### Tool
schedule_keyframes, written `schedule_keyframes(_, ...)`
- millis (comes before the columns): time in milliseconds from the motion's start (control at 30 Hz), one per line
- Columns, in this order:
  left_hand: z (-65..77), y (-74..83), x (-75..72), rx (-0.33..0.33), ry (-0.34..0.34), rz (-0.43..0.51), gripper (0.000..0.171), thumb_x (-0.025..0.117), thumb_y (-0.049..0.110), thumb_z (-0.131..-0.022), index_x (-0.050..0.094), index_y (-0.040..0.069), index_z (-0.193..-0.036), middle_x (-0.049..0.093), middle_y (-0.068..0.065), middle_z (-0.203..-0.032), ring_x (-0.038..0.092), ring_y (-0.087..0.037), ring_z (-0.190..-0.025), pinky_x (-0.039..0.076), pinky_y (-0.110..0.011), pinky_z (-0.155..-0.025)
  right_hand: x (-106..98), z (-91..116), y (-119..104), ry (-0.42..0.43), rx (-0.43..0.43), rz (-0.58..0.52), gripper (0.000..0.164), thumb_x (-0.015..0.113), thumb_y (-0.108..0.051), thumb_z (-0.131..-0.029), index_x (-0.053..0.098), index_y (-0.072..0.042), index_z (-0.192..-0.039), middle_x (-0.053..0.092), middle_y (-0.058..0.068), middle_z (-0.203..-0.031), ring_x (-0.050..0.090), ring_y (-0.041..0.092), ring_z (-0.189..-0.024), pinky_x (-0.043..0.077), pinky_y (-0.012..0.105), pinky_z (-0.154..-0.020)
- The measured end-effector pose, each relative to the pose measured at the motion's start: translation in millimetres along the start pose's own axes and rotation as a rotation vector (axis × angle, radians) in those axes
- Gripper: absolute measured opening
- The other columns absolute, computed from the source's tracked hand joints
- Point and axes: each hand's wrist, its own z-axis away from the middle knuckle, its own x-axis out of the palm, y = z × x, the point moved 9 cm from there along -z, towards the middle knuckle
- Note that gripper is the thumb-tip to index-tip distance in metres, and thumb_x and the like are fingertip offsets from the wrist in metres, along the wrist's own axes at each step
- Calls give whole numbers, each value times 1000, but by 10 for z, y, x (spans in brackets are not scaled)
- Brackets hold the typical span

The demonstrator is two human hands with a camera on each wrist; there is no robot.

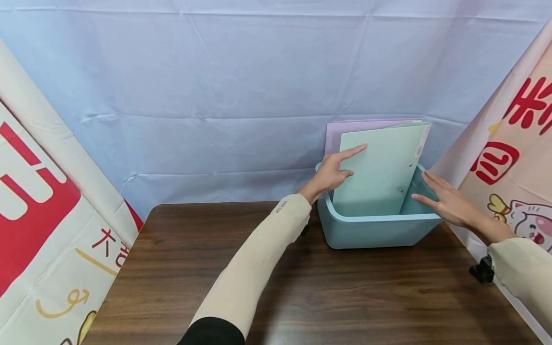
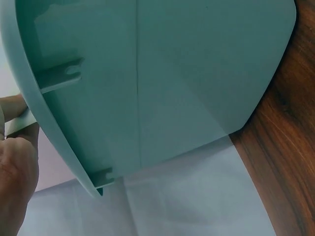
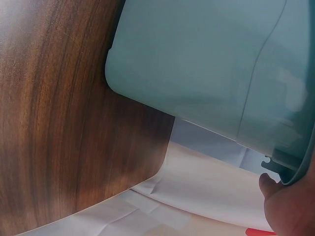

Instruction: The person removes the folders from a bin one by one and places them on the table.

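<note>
Fingers (image 1: 355, 150) of left hand (image 1: 328, 173) at green folder (image 1: 373, 175), standing in blue bin (image 1: 371, 234), back right of counter (image 1: 267, 287).
Left index finger and thumb straight, spread before the folder's face; remaining fingers hidden, so any hold cannot be told; right hand (image 1: 448, 201) extended at the bin's right rim, grasping nothing. Risks, as judged: folder slumping or fanning apart, from loose standing and poor support; lilac folder (image 1: 333, 140) behind dragged askew, from close stacking; bin nudged toward the counter's nearby right edge, from a leftward push. Orientation: folder's face toward the person, labelled edge at right; long axis apparently up and down, top leaning right, lower end hidden.
</note>
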Motion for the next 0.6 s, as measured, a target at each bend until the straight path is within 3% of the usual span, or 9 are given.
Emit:
schedule_keyframes(300, 23, 66, -51, 22, 52, 26, 80, 71, -9, -97, 48, 34, -160, 44, 19, -163, 22, -14, -44, 43, -20, -61, 4, 2, -14, -7, 0, -18, 90, 50, -48, -110, 2, 1, -168, -1, 33, -172, 2, 58, -157, 6, 84, -115)
schedule_keyframes(600, 38, 187, -100, 52, 57, 19, 80, 72, -6, -97, 47, 35, -161, 42, 21, -163, 23, -15, -42, 41, -22, -57, 4, -10, -28, -16, 15, -12, 92, 49, -51, -110, -1, 2, -167, -1, 35, -171, 1, 58, -156, 6, 84, -115)
